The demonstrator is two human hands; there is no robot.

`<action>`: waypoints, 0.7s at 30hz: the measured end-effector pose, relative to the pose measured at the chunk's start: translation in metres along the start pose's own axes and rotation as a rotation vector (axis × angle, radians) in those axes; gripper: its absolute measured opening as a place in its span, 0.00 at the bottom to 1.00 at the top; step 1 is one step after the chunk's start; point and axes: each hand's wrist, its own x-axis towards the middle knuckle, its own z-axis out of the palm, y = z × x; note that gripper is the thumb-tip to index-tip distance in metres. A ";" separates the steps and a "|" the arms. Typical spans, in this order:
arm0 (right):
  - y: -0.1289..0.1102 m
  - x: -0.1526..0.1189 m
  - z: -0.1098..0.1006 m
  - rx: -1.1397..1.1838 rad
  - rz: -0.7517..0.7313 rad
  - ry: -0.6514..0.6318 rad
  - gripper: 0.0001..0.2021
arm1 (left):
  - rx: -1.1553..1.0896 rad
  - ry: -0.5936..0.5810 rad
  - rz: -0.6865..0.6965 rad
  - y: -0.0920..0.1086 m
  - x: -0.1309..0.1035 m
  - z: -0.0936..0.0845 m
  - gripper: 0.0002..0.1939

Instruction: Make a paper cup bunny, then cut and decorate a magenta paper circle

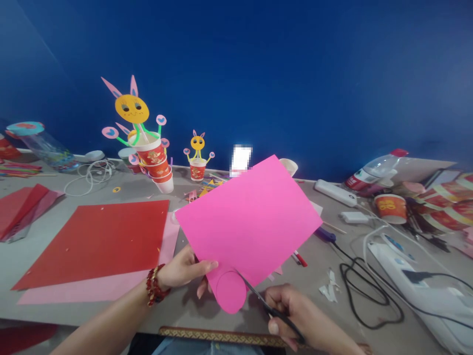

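Note:
A large bright pink paper sheet [254, 217] is held up over the table, tilted, with a drawn circle [231, 292] at its lower corner. The paper's outer edge is cut round along the bottom of that circle. My left hand [190, 268] pinches the sheet at its lower left edge, thumb on top and fingers partly hidden beneath. In my right hand [291, 313] are black-handled scissors [273, 310], with the fingers wrapped round the handles. Their blades meet the paper at the upper right of the circle.
Red sheets [111, 241] lie over pale pink paper at left. Decorated cup figures [157, 162] stand at the back. A plastic bottle [377, 170], black cable [364, 296] and white power strip [417, 291] are at right. The table's patterned edge [221, 336] is near my body.

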 end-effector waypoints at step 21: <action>-0.002 0.002 -0.001 -0.072 -0.043 -0.014 0.27 | 0.009 -0.034 -0.079 -0.007 -0.002 -0.003 0.18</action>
